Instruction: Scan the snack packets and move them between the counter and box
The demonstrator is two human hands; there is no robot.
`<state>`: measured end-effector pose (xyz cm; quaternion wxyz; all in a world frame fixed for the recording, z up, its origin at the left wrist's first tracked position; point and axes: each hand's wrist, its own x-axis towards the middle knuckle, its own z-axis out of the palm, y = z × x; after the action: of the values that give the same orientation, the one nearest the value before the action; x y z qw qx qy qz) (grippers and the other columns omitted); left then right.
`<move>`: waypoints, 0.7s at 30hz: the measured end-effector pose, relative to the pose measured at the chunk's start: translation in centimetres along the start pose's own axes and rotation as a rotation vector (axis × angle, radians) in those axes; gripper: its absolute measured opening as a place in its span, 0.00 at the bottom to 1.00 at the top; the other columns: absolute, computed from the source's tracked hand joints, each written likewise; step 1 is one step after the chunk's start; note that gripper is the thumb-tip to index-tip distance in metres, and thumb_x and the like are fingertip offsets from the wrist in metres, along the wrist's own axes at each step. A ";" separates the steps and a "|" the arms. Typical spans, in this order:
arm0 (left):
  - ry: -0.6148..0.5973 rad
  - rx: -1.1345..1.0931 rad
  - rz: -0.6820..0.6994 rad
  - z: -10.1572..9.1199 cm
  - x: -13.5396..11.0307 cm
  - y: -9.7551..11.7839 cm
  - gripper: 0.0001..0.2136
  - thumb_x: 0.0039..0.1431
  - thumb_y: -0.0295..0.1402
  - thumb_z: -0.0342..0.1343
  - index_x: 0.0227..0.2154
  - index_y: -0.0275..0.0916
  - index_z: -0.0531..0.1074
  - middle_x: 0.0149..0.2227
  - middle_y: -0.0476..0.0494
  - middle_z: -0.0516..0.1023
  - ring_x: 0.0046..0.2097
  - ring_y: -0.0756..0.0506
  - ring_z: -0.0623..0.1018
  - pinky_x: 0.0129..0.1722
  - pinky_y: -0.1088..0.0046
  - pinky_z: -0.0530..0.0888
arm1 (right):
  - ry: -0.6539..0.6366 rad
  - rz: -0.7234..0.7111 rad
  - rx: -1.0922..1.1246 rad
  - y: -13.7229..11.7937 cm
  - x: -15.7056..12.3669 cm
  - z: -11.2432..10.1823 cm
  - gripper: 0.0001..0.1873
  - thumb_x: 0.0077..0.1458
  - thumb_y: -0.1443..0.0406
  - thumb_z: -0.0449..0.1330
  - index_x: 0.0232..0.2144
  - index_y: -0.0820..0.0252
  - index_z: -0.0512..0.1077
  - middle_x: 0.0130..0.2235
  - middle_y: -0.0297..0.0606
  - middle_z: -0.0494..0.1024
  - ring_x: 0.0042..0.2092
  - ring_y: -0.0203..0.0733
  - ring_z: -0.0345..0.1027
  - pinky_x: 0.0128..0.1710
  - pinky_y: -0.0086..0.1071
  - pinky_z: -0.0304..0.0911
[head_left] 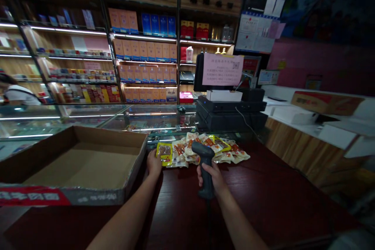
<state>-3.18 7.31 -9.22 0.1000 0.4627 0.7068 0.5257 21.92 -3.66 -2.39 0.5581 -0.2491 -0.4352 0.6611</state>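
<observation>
My right hand [213, 174] is wrapped round the handle of a dark handheld barcode scanner [205, 168], whose head points at a heap of small snack packets [205, 148] on the dark red counter [263, 195]. My left hand [154, 163] holds a yellow-edged snack packet [164, 153] at the left end of the heap. The packets are red, white and yellow and lie spread in a row.
An open, empty cardboard box [79, 164] sits at the left on the counter. Behind the packets stand a black cash register [231, 111] with a pink notice and a glass display case [152, 123]. Shelves of boxed goods [143, 54] fill the back wall. A person [14, 91] is at far left.
</observation>
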 end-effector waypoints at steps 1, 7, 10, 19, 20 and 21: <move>-0.041 0.014 -0.022 0.0 0.2 0.0 0.16 0.53 0.28 0.49 0.44 0.32 0.73 0.44 0.33 0.76 0.44 0.40 0.76 0.44 0.68 0.71 | -0.002 0.006 0.002 0.3 0.0 -0.1 0.19 0.45 0.57 0.63 0.36 0.63 0.67 0.19 0.30 0.71 0.15 0.32 0.62 0.12 0.25 0.62; 0.002 0.063 0.026 -0.9 -0.2 0.2 0.18 0.56 0.31 0.46 0.47 0.32 0.70 0.50 0.33 0.73 0.52 0.41 0.72 0.53 0.67 0.66 | -0.022 0.027 0.059 2.1 0.0 0.1 0.20 0.45 0.57 0.64 0.36 0.64 0.68 0.19 0.30 0.71 0.14 0.31 0.61 0.12 0.25 0.61; 0.031 0.055 0.079 -1.8 -1.1 0.0 0.21 0.56 0.36 0.47 0.49 0.29 0.68 0.51 0.31 0.71 0.53 0.40 0.71 0.54 0.66 0.64 | -0.032 0.037 0.101 2.9 -0.2 0.1 0.21 0.44 0.56 0.64 0.37 0.64 0.68 0.19 0.29 0.71 0.14 0.30 0.60 0.12 0.25 0.62; -0.056 0.109 -0.017 -2.6 -2.1 -0.6 0.25 0.51 0.47 0.50 0.42 0.28 0.71 0.49 0.25 0.71 0.51 0.35 0.72 0.50 0.65 0.67 | -0.145 0.080 0.102 4.8 -0.3 -1.0 0.22 0.44 0.56 0.64 0.38 0.65 0.69 0.19 0.31 0.71 0.14 0.31 0.61 0.12 0.25 0.61; -0.056 0.106 -0.030 -2.5 -1.9 -0.5 0.25 0.52 0.48 0.50 0.41 0.29 0.72 0.49 0.26 0.72 0.50 0.36 0.72 0.49 0.65 0.67 | -0.145 0.080 0.106 4.9 -0.2 -1.1 0.21 0.45 0.56 0.64 0.38 0.65 0.69 0.19 0.31 0.71 0.14 0.31 0.61 0.12 0.25 0.61; -0.052 0.107 -0.051 -2.5 -1.7 -0.3 0.25 0.52 0.49 0.49 0.41 0.30 0.72 0.48 0.26 0.72 0.50 0.36 0.72 0.49 0.64 0.67 | -0.143 0.077 0.111 4.9 -0.1 -1.2 0.21 0.45 0.56 0.64 0.38 0.65 0.69 0.20 0.31 0.71 0.14 0.31 0.61 0.12 0.25 0.61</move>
<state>-3.99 4.33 -9.01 0.1067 0.4627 0.7425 0.4725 20.38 -3.38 -7.21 0.5126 -0.1865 -0.4267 0.7213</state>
